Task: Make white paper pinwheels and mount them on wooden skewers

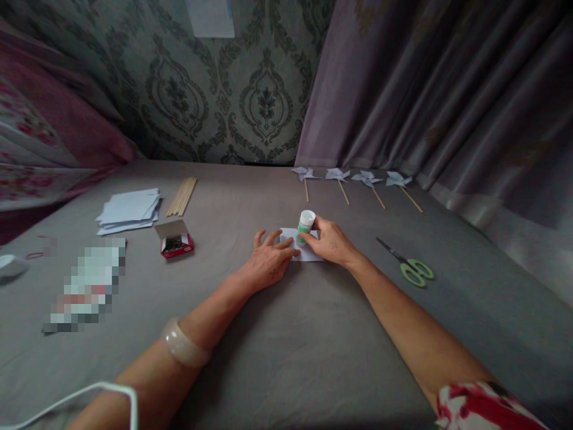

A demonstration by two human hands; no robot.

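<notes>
A small white sheet of paper (312, 253) lies on the grey cloth in front of me. My right hand (333, 240) is closed around a white and green glue stick (306, 224), held nearly upright over the paper. Its lower end is at the sheet; whether it touches is hard to see. My left hand (271, 257) rests with fingers spread, its fingertips on the left part of the paper. To the right lies a pair of scissors (409, 267) with green handles, blades pointing away to the left.
Several paper pinwheels (336, 174) on sticks lie in a row at the back right. On the left are a stack of white paper (129, 209), wooden sticks (182, 197), an open red box (178, 246) of small metal pieces and a blurred packet (92, 280). A white cable (107, 387) crosses at lower left.
</notes>
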